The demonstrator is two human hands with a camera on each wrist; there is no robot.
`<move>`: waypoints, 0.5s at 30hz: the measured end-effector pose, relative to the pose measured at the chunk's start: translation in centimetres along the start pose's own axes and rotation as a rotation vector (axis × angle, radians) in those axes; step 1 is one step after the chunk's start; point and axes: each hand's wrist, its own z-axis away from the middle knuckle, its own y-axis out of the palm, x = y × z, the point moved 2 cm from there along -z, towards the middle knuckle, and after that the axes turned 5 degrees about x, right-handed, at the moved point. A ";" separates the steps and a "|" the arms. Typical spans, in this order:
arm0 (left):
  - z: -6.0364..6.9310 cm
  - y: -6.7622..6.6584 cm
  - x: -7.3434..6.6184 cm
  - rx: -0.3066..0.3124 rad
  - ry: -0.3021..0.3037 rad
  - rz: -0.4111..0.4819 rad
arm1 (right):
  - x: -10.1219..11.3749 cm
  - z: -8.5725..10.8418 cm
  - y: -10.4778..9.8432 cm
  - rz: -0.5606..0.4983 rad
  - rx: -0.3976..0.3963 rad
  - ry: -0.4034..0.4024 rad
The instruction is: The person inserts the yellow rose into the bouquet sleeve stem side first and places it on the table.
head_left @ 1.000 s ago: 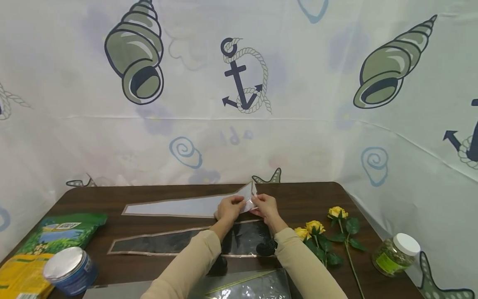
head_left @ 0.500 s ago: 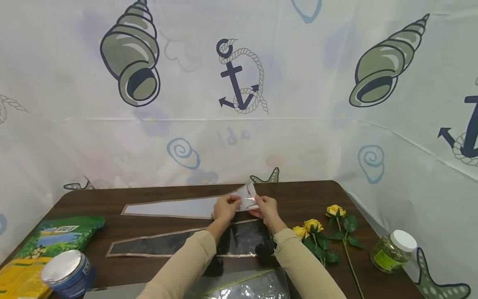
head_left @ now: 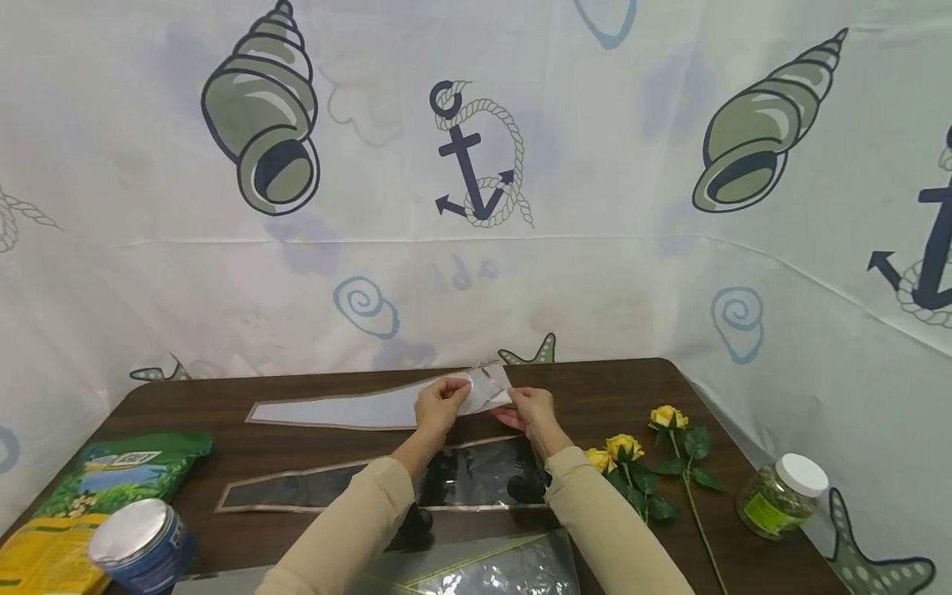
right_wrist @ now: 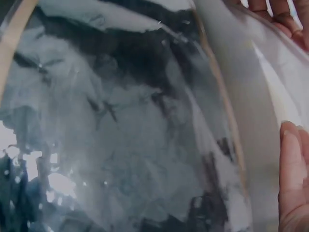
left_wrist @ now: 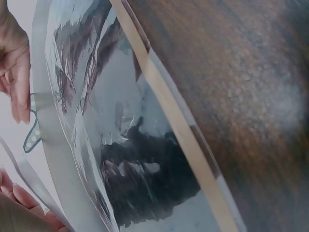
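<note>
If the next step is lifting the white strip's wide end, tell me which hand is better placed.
Probably the right hand: it holds the wide end's edge, while the left hand pinches the white strip further in.

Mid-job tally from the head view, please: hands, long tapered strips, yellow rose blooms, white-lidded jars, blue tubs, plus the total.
Hands: 2, left hand and right hand
Long tapered strips: 2, white strip and dark strip
Yellow rose blooms: 3 showing
White-lidded jar: 1
Blue tub: 1
Total: 9
</note>
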 end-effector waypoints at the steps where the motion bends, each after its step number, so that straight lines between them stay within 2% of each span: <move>1: 0.1 0.1 0.1 0.000 -0.005 -0.004 | 0.2 0.2 -0.2 0.004 -0.002 -0.003; 8: -0.1 0.3 -0.4 -0.003 0.002 -0.009 | 3.8 3.3 -1.2 0.051 -0.013 -0.158; 11: -0.2 0.4 -0.5 0.008 0.007 -0.013 | 5.1 5.4 -3.0 0.076 -0.002 -0.179; 15: -0.1 0.3 -0.2 0.022 0.002 -0.025 | 4.9 8.7 -6.5 0.113 0.027 -0.148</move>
